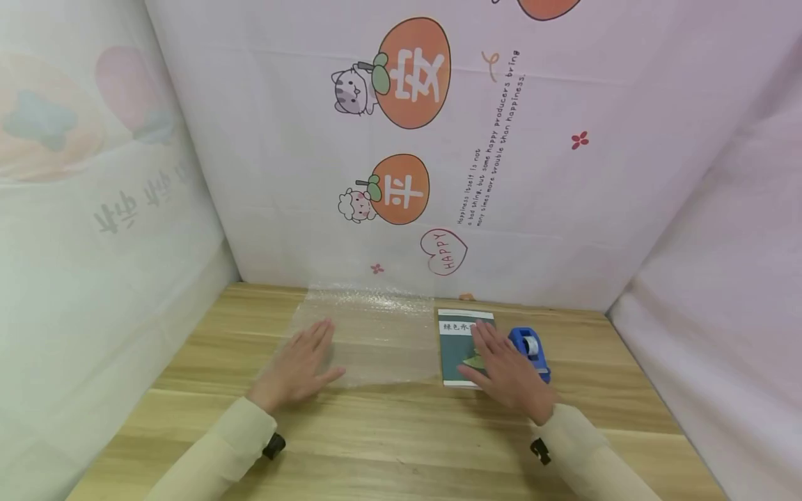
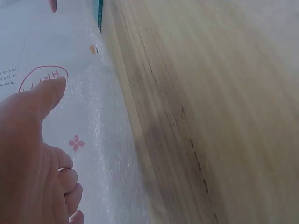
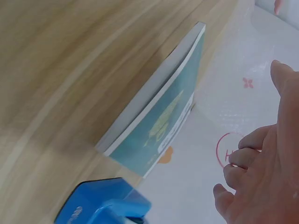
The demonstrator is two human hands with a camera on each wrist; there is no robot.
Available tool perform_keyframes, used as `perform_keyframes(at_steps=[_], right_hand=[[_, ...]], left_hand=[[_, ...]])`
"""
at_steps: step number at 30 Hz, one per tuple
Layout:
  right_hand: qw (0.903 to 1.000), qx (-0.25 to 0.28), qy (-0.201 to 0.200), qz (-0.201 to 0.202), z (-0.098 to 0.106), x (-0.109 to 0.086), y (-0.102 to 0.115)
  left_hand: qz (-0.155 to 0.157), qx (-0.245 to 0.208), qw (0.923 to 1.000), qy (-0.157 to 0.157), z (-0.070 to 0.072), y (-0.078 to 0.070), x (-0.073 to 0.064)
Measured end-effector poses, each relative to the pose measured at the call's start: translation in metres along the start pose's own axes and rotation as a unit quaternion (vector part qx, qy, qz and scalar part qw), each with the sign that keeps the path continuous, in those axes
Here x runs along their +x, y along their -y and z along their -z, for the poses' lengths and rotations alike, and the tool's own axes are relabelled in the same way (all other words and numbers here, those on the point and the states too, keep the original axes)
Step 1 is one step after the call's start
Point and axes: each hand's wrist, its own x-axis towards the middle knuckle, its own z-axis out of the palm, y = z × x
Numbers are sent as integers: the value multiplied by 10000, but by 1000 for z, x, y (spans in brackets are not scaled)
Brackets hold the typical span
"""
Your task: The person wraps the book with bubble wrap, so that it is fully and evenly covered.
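A clear sheet of bubble wrap [image 1: 382,341] lies at the back of the wooden table. Over its left edge is my left hand [image 1: 299,365], fingers extended and thumb pointing right; the left wrist view shows the hand [image 2: 32,140] above the bubble wrap [image 2: 107,154]. To the right of the sheet lies a green book [image 1: 452,351] with a white title band. My right hand [image 1: 504,365] overlaps the book's right side in the head view, fingers straight and holding nothing. In the right wrist view the book [image 3: 163,112] lies flat, apart from the hand [image 3: 266,163].
A blue tape dispenser [image 1: 537,369] with a roll of tape stands right of the book, partly behind the right hand. White printed cloth [image 1: 301,174] rises behind the table [image 1: 388,445] and along both sides.
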Motion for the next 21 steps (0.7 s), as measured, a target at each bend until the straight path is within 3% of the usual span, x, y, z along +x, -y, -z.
perform_keyframes(at_steps=[7, 21], right_hand=[[9996, 114, 34, 264, 0, 14, 13], [9978, -111, 445, 488, -14, 47, 45]], left_hand=[[-166, 128, 9998, -14, 6, 7, -2], [-97, 88, 9996, 263, 9, 22, -2]])
